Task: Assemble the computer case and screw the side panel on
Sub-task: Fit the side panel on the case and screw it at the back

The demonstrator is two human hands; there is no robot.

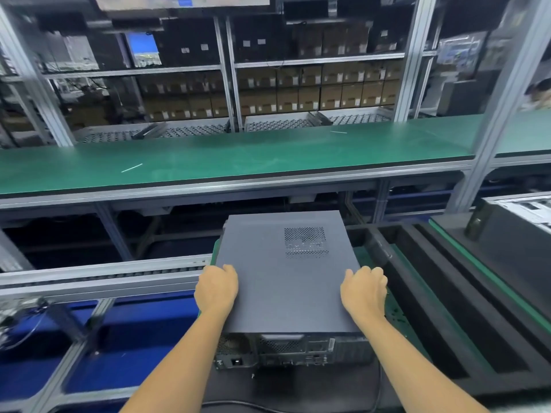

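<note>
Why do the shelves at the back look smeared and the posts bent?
Head view: the shelves of boxes are motion-blurred, while the computer case and both hands, left hand and right hand, stay fairly sharp; the wide-angle lens bows the frame posts; lighting is even, without harsh glare.

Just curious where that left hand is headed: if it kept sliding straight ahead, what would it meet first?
Probably nothing soon: the left hand grips the computer case at its left edge, and ahead lies only that edge, then likely the conveyor frame, though depth is unclear.

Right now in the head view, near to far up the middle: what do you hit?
Rear port panel of the black computer case → dark grey side panel gripped by left hand and right hand → perforated vent patch → green conveyor belt → shelved brown cartons.
</note>
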